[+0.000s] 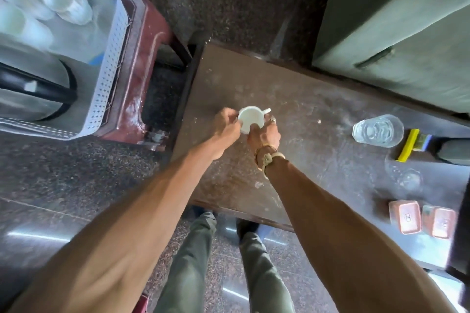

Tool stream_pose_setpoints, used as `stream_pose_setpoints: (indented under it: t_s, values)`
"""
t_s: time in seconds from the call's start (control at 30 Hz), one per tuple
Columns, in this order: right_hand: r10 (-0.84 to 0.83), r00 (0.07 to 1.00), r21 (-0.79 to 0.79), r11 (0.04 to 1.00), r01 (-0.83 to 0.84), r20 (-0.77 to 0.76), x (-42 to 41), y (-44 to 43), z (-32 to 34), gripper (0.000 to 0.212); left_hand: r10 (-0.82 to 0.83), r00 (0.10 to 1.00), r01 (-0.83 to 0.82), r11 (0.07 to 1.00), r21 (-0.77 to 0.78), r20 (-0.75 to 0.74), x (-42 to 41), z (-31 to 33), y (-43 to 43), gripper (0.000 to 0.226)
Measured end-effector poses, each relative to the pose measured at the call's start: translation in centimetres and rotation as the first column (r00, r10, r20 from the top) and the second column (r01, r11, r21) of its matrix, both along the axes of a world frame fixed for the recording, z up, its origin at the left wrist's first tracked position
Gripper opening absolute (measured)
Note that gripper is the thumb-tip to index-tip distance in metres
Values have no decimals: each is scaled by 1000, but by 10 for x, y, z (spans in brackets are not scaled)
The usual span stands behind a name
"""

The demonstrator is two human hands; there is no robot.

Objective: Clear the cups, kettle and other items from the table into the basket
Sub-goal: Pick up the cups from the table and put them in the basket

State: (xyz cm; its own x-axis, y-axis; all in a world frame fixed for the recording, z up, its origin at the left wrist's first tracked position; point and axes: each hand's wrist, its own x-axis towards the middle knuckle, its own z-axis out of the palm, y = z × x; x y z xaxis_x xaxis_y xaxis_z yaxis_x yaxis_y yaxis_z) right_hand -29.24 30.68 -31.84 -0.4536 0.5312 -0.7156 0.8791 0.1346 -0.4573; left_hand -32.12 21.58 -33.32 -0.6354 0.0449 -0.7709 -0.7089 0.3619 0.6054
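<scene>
A dusty brown table [305,99] stands on a dark speckled floor. Over its middle the left hand [226,123] pinches a white cup [250,118] and the right hand [264,133] curls round its near side. A clear glass [377,131] stands well to the right. Left of the table, a white basket [106,63] on a maroon stool [145,58] holds a kettle [33,89].
</scene>
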Motion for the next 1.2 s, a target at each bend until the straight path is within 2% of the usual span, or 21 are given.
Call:
stream_pose_setpoints:
  t_s: [0.17, 0.27, 0.33, 0.43, 0.53, 0.73, 0.8, 0.87, 0.97, 1.07, 1.2]
  values:
    - [268, 964, 87, 960, -266, -2, 3, -11, 63, 48, 105, 981, -132, 977, 166, 163, 11, 64, -38, 29]
    - [295, 955, 131, 949, -288, -39, -2, -27, 111, 38, 182, 976, -201, 964, 174, 120, 5, 117, -65, 28]
    - [262, 964, 117, 960, -255, -51, -8, -41, 143, 28, 175, 982, -184, 970, 161, 70, -1, 150, -86, 24]
    - [315, 944, 129, 944, -302, -95, -22, -60, 182, 27, 169, 985, -172, 968, 185, 29, -12, 189, -112, 26]
    - [409, 901, 157, 909, -387, -148, -38, -78, 213, 27, 196, 976, -182, 973, 141, -93, -22, 217, -131, 27]
    - [580, 781, 199, 814, -546, -230, -60, -112, 235, 30, 334, 928, -316, 940, 125, -165, -27, 238, -163, 25]
    - [623, 745, 199, 782, -590, -237, -59, -122, 236, 33, 378, 905, -371, 926, 71, -195, -21, 240, -169, 26]
    - [621, 741, 185, 784, -593, -257, -55, -128, 238, 36, 405, 889, -414, 910, 2, -212, -16, 245, -173, 28]
    - [632, 721, 205, 775, -598, -285, -50, -135, 248, 33, 458, 865, -469, 883, -4, -206, -15, 254, -177, 31]
    - [642, 707, 191, 765, -615, -295, -56, -143, 264, 29, 439, 860, -467, 883, -54, -263, -18, 265, -184, 30]
    - [656, 681, 195, 751, -631, -324, -78, -156, 280, 34, 444, 857, -455, 890, 23, -262, -35, 275, -196, 33]
